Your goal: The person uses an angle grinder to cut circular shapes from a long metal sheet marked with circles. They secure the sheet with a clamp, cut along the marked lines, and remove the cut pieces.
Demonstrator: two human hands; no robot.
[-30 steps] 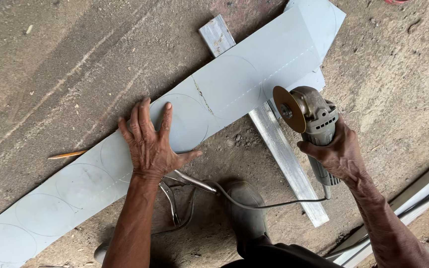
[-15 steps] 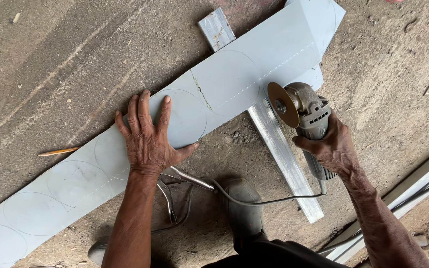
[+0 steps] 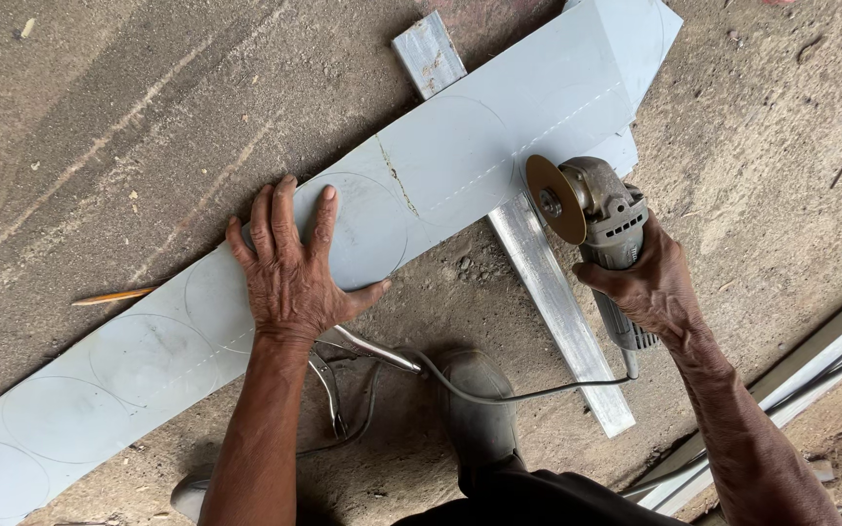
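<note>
Soft, even daylight, no glare; a faint shadow pools under the person's body at the bottom; everything sharp.

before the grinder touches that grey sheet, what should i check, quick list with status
1. Left hand flat on the grey sheet, pinning it: ok.
2. Right hand has a full grip on the grinder: ok.
3. Disc at the sheet's edge near the dotted line: ok.
4. Cord lies behind the disc, near the boot: ok.
5. Gloves: not ok, both hands bare.
6. Disc spinning: cannot tell.
</note>
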